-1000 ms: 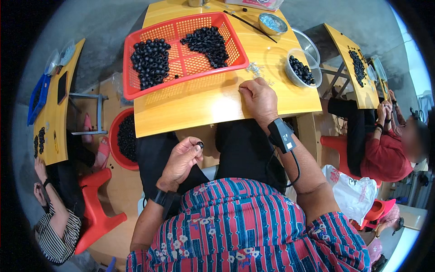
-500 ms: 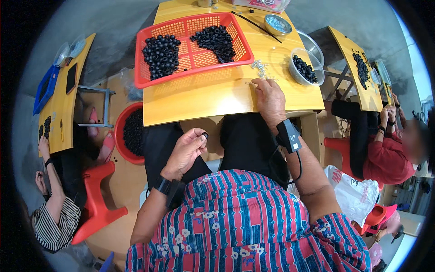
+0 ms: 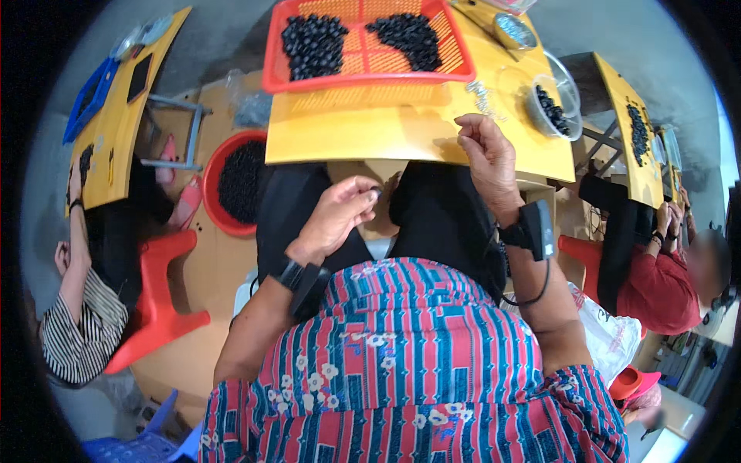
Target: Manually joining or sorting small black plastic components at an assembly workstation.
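My left hand (image 3: 333,217) is above my lap, with a small round black part (image 3: 376,192) pinched between thumb and forefinger. My right hand (image 3: 492,158) hovers at the front edge of the yellow table (image 3: 347,127), thumb and fingertips drawn together. Whatever sits between those fingertips, if anything, is too small to make out. Just beyond it lies a scatter of tiny clear pieces (image 3: 482,94) on the tabletop. A clear plastic tub (image 3: 557,127) of black parts stands to their right. Two heaps of black parts fill much of a red mesh basket (image 3: 370,81).
On the floor at left is a red basin (image 3: 212,193) of black parts. A metal bowl (image 3: 515,32) stands at the table's far right. Co-workers sit at side tables, one in a striped top (image 3: 81,332), one in a red top (image 3: 660,289). A white bag (image 3: 610,332) is beside me.
My right hand has come up from the tiny clear pieces and back toward the table's front edge. My left hand keeps its pinch on the black part. The whole view has shifted.
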